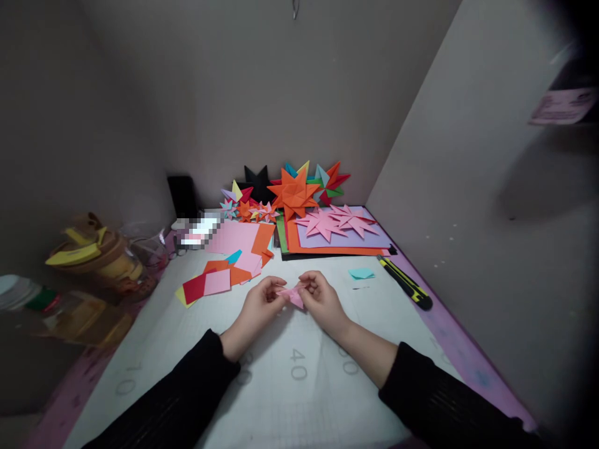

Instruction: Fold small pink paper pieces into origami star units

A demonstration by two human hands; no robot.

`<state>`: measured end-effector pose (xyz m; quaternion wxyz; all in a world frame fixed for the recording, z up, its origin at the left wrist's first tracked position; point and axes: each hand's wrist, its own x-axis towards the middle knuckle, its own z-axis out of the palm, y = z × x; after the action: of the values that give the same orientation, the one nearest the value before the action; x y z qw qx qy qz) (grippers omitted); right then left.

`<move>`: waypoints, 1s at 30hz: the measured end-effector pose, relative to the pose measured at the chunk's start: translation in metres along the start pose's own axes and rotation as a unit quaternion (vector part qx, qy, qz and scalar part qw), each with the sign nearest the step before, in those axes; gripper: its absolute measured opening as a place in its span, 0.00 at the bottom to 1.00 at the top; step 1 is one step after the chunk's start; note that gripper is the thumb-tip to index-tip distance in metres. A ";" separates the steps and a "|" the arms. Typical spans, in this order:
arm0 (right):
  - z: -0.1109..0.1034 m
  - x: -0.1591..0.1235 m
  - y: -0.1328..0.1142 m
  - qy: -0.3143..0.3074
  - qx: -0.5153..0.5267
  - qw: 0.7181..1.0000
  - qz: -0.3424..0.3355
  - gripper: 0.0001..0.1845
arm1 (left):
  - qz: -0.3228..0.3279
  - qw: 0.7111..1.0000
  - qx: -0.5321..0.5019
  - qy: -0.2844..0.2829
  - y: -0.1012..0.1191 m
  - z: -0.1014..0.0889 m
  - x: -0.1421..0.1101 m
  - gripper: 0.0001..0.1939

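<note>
A small folded piece of pink paper [295,297] is pinched between both hands above the middle of the white table mat [299,405]. My left hand [262,305] grips its left side with thumb and fingertips. On the other side, my right hand [324,307] is closed on its right edge. The fingers cover part of the paper, so its full shape is hidden. To the right of my right hand lies a folded light-blue paper piece [361,274]. Left of my left hand are loose paper squares, among them a red one [194,289] and a pink one [218,282].
Folded paper stars, including a large orange one [294,193], stand along the back wall. Pink stars [321,223] rest on stacked coloured sheets [337,251]. A yellow-black utility knife [406,284] lies right. A bottle [60,312] and a brown container [103,252] stand left.
</note>
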<state>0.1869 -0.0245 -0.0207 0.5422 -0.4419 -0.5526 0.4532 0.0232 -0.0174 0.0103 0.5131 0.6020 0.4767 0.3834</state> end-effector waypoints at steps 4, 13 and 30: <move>0.002 0.001 -0.002 0.005 0.036 0.999 0.012 0.12 | 0.007 1.000 0.008 -0.001 -0.001 0.000 0.000 0.12; 0.001 0.001 -0.006 0.002 0.005 1.000 0.023 0.07 | 0.005 1.000 -0.012 -0.007 -0.001 0.000 -0.001 0.12; -0.001 0.001 -0.015 -0.021 0.046 0.997 0.061 0.13 | -0.042 0.994 -0.081 0.055 0.004 -0.002 0.002 0.12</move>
<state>0.1879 -0.0267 -0.0054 0.5216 -0.4395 -0.5148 0.5193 0.0228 -0.0156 0.0142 0.5483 0.5161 0.4967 0.4316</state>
